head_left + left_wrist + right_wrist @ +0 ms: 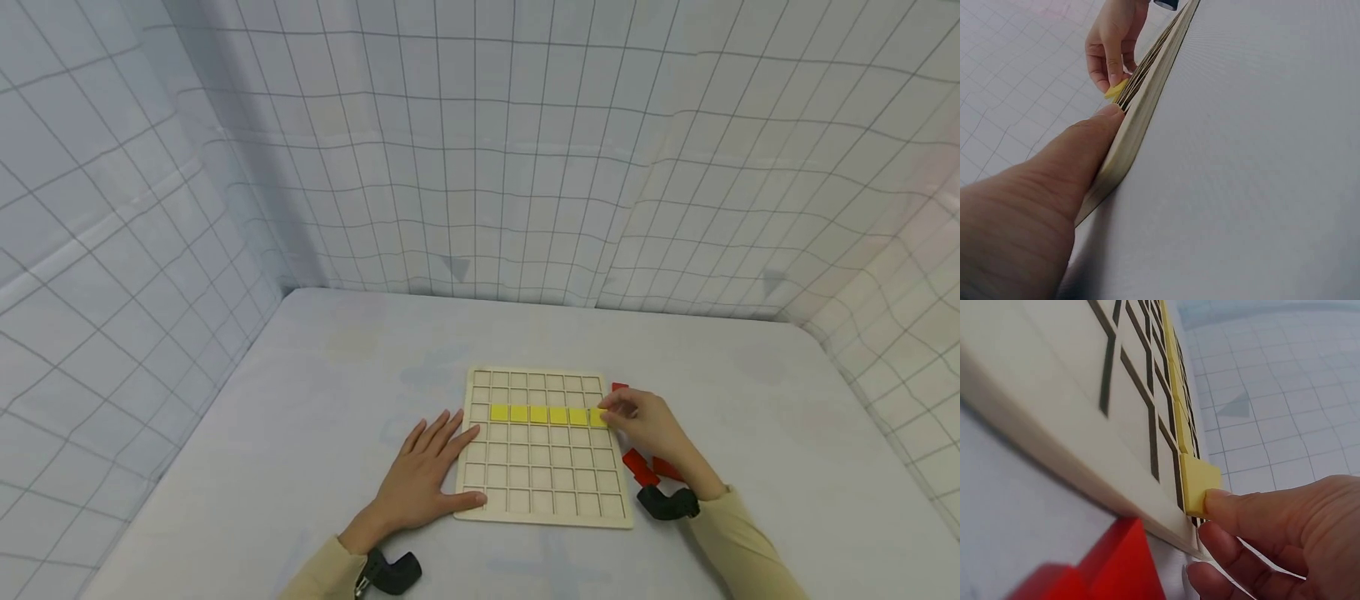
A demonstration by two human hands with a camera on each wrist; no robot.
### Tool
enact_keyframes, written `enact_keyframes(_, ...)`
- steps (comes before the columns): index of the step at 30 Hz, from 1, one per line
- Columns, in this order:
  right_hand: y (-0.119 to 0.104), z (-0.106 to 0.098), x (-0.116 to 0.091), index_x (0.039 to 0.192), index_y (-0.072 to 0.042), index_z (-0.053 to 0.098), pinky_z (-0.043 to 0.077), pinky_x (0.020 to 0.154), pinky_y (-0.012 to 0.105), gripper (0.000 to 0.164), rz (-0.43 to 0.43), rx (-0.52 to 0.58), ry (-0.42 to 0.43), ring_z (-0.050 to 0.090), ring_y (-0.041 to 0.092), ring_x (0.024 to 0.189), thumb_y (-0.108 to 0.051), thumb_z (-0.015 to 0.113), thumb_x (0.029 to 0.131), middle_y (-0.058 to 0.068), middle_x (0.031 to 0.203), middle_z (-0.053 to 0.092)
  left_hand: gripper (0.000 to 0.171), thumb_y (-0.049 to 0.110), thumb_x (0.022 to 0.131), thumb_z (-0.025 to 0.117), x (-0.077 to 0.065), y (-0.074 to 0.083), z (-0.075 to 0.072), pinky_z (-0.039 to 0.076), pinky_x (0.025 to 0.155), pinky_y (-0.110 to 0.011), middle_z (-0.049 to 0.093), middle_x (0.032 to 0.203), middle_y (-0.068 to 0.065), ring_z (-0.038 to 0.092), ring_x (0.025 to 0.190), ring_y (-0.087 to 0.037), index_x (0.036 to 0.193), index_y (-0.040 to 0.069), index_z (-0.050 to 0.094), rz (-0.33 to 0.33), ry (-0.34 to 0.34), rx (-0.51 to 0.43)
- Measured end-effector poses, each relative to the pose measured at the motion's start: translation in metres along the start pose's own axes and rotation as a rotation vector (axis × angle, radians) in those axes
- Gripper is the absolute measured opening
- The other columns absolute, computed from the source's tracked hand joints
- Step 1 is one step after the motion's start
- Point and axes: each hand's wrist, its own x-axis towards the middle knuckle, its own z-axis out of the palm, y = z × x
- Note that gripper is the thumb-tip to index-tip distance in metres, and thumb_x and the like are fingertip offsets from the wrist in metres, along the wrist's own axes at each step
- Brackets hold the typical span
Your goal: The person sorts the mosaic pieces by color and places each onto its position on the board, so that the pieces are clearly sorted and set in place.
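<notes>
A cream grid board [540, 456] lies flat on the white table, with shallow square cells. One of its rows holds several yellow square tiles [538, 415] side by side. At the right end of that row, my right hand [648, 421] pinches another yellow tile [1196, 481] between thumb and fingers; in the right wrist view it sits tilted over a cell. My left hand [427, 483] rests at the board's left edge, fingers straight and spread, the thumb on the lower left corner. The left wrist view shows the thumb [1085, 147] against the rim.
Red pieces [637, 464] lie right of the board, some partly under the right forearm, and another red piece [619, 387] shows beside the upper right edge. White grid-patterned curtains [480, 167] enclose the table [360, 350] at the back and sides.
</notes>
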Motion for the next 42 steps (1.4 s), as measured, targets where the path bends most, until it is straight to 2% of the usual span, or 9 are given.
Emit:
enact_keyframes(9,0.003,0.001,0.000,0.095,-0.007,0.069,0.048,0.065,0.030,0.011,-0.004,-0.020,-0.007,0.056,0.018,0.076,-0.008,0.071,0.085,0.000,0.085,0.061,0.089,0.072,0.082,0.051,0.001,0.000,0.000,0.007,0.112,-0.049,0.021,0.156,-0.008,0.014,0.142,-0.027,0.150,0.018,0.033,-0.004,-0.015,-0.004)
enact_keyframes(15,0.002,0.001,0.002,0.089,-0.008,0.069,0.048,0.065,0.030,0.005,-0.017,-0.018,0.002,0.056,0.019,0.076,-0.008,0.072,0.084,0.000,0.084,0.061,0.090,0.071,0.081,0.052,0.002,-0.001,-0.003,0.006,0.112,-0.049,0.019,0.156,-0.008,0.012,0.143,-0.026,0.150,0.018,0.031,-0.011,-0.035,-0.001)
enact_keyframes(20,0.003,-0.002,0.005,0.090,-0.007,0.070,0.047,0.064,0.032,0.005,-0.070,-0.045,0.100,0.056,0.020,0.076,-0.010,0.070,0.087,0.002,0.085,0.062,0.090,0.072,0.081,0.051,0.002,-0.001,-0.004,0.005,0.113,-0.048,0.019,0.156,-0.008,0.011,0.143,-0.025,0.151,0.019,0.031,-0.018,-0.039,-0.002)
enact_keyframes(23,0.006,-0.006,0.007,0.099,-0.001,0.069,0.048,0.066,0.038,0.014,-0.092,-0.086,0.192,0.057,0.026,0.079,-0.010,0.069,0.088,0.010,0.092,0.061,0.090,0.072,0.081,0.051,0.002,-0.001,-0.003,0.004,0.113,-0.048,0.018,0.156,-0.008,0.010,0.143,-0.025,0.151,0.019,0.031,-0.023,-0.046,-0.002)
enact_keyframes(25,0.011,-0.010,0.008,0.109,0.002,0.066,0.048,0.070,0.044,0.025,-0.073,-0.127,0.224,0.056,0.031,0.084,-0.011,0.069,0.088,0.017,0.100,0.059,0.090,0.072,0.081,0.051,0.002,-0.001,-0.003,0.004,0.113,-0.048,0.018,0.156,-0.008,0.010,0.143,-0.025,0.151,0.019,0.030,-0.022,-0.050,-0.007)
enact_keyframes(28,0.018,-0.015,0.010,0.124,0.005,0.057,0.047,0.076,0.049,0.042,-0.014,-0.179,0.187,0.052,0.036,0.091,-0.017,0.068,0.089,0.025,0.110,0.053,0.090,0.071,0.082,0.052,0.003,-0.001,-0.003,0.004,0.113,-0.048,0.018,0.156,-0.008,0.010,0.143,-0.026,0.151,0.019,0.030,-0.018,-0.051,-0.015)
enact_keyframes(31,0.024,-0.017,0.013,0.130,0.005,0.053,0.045,0.078,0.050,0.050,0.037,-0.193,0.111,0.049,0.038,0.095,-0.022,0.066,0.090,0.028,0.113,0.051,0.089,0.071,0.082,0.052,0.004,-0.001,-0.004,0.004,0.113,-0.047,0.017,0.156,-0.008,0.010,0.143,-0.025,0.151,0.019,0.030,-0.019,-0.056,-0.019)
enact_keyframes(34,0.026,-0.016,0.013,0.125,0.004,0.058,0.044,0.077,0.050,0.044,0.043,-0.190,0.079,0.048,0.037,0.095,-0.022,0.067,0.090,0.028,0.111,0.051,0.090,0.072,0.082,0.051,0.003,-0.001,-0.005,0.003,0.113,-0.047,0.017,0.157,-0.007,0.009,0.143,-0.024,0.151,0.019,0.029,-0.029,-0.070,-0.015)
enact_keyframes(42,0.029,-0.015,0.011,0.104,0.001,0.068,0.045,0.073,0.046,0.023,-0.004,-0.200,0.116,0.050,0.033,0.087,-0.010,0.070,0.085,0.020,0.097,0.057,0.089,0.071,0.082,0.052,0.001,0.001,-0.005,0.005,0.112,-0.049,0.018,0.156,-0.008,0.011,0.143,-0.026,0.150,0.017,0.031,-0.022,-0.053,-0.029)
